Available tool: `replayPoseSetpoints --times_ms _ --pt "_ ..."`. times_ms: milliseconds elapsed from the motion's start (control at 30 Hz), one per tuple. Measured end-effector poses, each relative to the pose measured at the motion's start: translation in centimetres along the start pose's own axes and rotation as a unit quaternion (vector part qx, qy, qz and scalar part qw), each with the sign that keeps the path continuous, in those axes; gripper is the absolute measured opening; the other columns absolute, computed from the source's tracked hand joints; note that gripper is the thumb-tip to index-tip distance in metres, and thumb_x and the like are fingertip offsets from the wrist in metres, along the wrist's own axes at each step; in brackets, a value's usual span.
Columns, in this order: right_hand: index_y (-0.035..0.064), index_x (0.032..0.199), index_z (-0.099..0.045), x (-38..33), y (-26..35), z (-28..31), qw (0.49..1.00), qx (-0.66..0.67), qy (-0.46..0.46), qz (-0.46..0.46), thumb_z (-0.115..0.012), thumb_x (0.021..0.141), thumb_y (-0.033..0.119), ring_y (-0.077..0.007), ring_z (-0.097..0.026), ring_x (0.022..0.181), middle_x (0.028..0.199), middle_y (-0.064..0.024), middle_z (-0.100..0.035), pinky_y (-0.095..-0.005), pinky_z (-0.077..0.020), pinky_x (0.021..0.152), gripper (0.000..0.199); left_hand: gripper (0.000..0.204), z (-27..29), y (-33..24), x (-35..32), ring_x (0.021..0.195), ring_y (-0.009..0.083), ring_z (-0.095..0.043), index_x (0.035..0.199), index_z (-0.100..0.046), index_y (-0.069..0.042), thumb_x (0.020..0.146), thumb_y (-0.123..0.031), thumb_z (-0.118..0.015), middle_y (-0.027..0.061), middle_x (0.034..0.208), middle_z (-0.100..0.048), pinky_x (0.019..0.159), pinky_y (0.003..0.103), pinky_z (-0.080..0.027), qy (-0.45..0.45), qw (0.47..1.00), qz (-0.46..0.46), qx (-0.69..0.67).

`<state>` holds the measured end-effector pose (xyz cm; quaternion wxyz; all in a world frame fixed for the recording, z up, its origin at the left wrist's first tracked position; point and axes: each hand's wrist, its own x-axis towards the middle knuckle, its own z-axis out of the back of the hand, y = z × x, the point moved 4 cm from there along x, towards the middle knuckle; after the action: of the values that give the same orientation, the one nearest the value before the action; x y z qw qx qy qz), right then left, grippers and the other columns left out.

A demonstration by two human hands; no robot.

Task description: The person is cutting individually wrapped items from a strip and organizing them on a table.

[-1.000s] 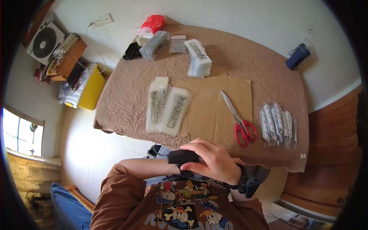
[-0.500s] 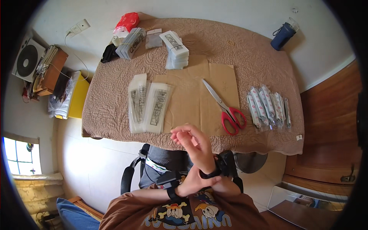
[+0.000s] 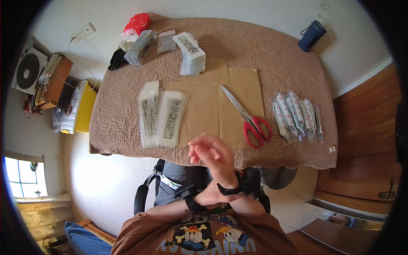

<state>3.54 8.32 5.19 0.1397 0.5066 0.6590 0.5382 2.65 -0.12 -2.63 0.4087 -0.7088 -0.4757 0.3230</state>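
My right hand (image 3: pixel 212 155) is raised over the table's near edge, its fingers loosely bent and apart, with nothing in it. Round my right wrist is a black wristband (image 3: pixel 229 190) with a dark device, and my left hand (image 3: pixel 211 196) grips there; its fingertips are partly hidden behind the wrist. Beyond the hands a sheet of brown cardboard (image 3: pixel 208 110) lies on the table. Red-handled scissors (image 3: pixel 247 117) rest on its right part, blades pointing away. Two fanned piles of clear printed plastic sleeves (image 3: pixel 172 119) lie at its left.
A quilted brown cloth (image 3: pixel 114 114) covers the table. Several flower-patterned wrapped packets (image 3: pixel 297 114) lie right. Banded sleeve stacks (image 3: pixel 191 53), another bundle (image 3: pixel 140 47), a small clear bag (image 3: pixel 166 41) and a red package (image 3: pixel 137 23) are at the back. A blue bottle (image 3: pixel 312 37) stands far right.
My left hand and the wristband have shifted slightly at the right wrist, and my right fingers have curled a little more. The view has tilted slightly; the table items stay put.
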Motion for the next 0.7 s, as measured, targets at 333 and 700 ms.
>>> replayPoseSetpoints --times_ms 333,700 --pt "-0.0011 0.093 -0.057 -0.9 2.1 1.6 0.985 -0.166 -0.043 -0.004 -0.052 0.084 -0.001 -0.0168 -0.057 0.068 0.076 -0.0087 -0.057 -0.027 -0.0448 0.058 0.01 0.043 0.3 -0.6 -1.2 0.1 0.0216 -0.055 0.112 -0.049 0.002 0.079 -0.02 -0.066 0.0103 0.106 -0.058 0.087 0.032 -0.043 0.054 0.994 0.097 0.024" --pt "0.0045 0.088 -0.061 -10.9 0.5 6.9 0.858 -0.474 0.18 -0.081 -0.064 0.075 0.009 -0.0231 -0.057 0.068 0.076 -0.0068 -0.06 -0.0315 -0.0463 0.059 0.014 0.023 10.4 -3.3 -7.1 0.083 0.0287 -0.058 0.095 -0.058 -0.003 0.082 -0.022 -0.059 0.0127 0.088 -0.06 0.071 0.035 -0.047 0.07 0.813 0.041 0.576"
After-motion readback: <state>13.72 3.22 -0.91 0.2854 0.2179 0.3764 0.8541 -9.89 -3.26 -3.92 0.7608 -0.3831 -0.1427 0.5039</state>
